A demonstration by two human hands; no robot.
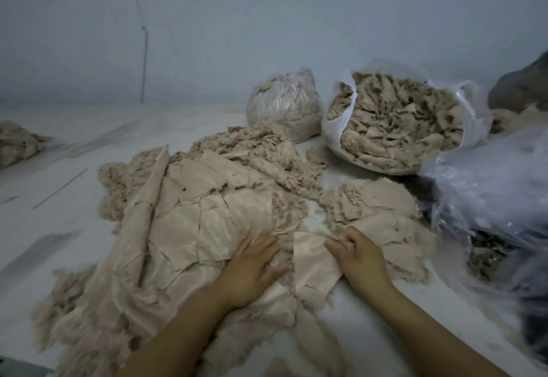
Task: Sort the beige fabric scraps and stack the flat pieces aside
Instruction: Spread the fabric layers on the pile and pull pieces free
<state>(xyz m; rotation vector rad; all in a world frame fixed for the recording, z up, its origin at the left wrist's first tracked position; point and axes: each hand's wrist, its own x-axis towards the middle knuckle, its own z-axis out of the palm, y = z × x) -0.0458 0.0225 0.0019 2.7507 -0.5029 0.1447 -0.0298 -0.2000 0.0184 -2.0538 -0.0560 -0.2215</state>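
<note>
My left hand point(252, 269) presses flat on the scrap heap point(189, 213); my right hand point(360, 253) pinches a flat piece point(314, 267) between them. Neighbouring scraps may drag along, muddling the stack point(382, 207) beyond my right hand.

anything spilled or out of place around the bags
Nothing really spilled. The open bag lies tipped toward the pile, its scraps inside. A few loose scraps lie between it and the main pile.
</note>
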